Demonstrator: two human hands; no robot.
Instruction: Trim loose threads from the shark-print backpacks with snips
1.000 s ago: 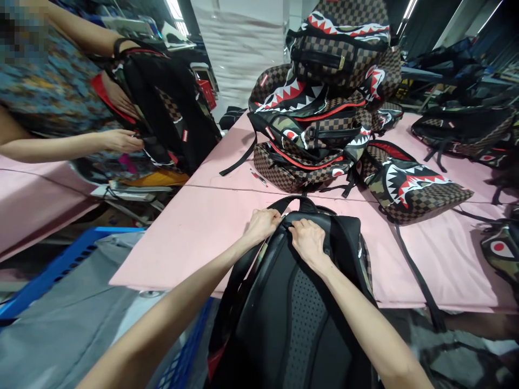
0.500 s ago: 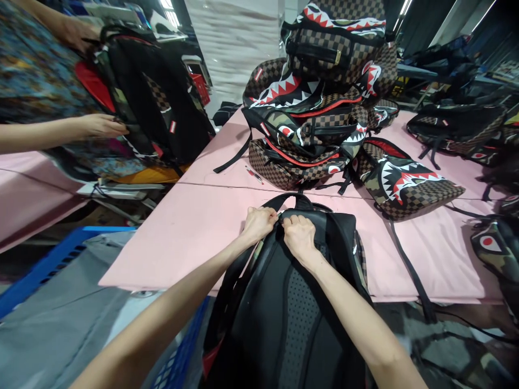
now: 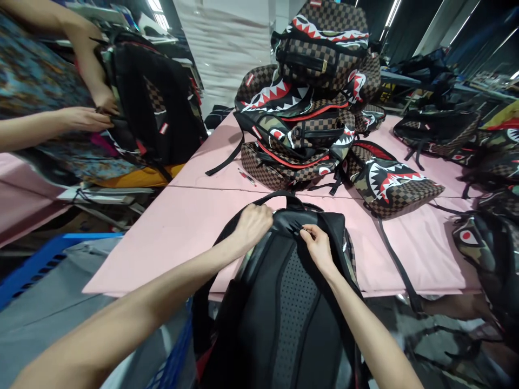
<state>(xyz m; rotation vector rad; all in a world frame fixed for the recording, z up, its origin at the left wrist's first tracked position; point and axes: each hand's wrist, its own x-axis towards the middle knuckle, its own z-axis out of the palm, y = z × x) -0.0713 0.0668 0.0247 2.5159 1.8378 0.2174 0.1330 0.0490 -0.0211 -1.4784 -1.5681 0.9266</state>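
Observation:
A black backpack (image 3: 298, 302) stands at the table's near edge, its padded, perforated back panel facing me. My left hand (image 3: 254, 222) is closed on its upper left edge, beside the shoulder strap. With thumb and finger, my right hand (image 3: 318, 246) pinches the backpack at the top of the back panel, right of the middle. The dark material creases toward that pinch; the small part between the fingertips is too dark to make out. Behind the bag's top, the carry handle (image 3: 294, 202) arches up.
Several checkered shark-mouth backpacks (image 3: 320, 59) are piled on the pink table (image 3: 162, 232). Another such bag (image 3: 397, 186) lies to the right, with more beyond. At left, a co-worker's hands (image 3: 85, 119) handle a black backpack (image 3: 162, 102). A blue crate (image 3: 44, 256) stands below.
My right hand has shifted right and slightly down along the top of the back panel, from a fist to a pinch, away from my left hand. The co-worker's upper hand has come down.

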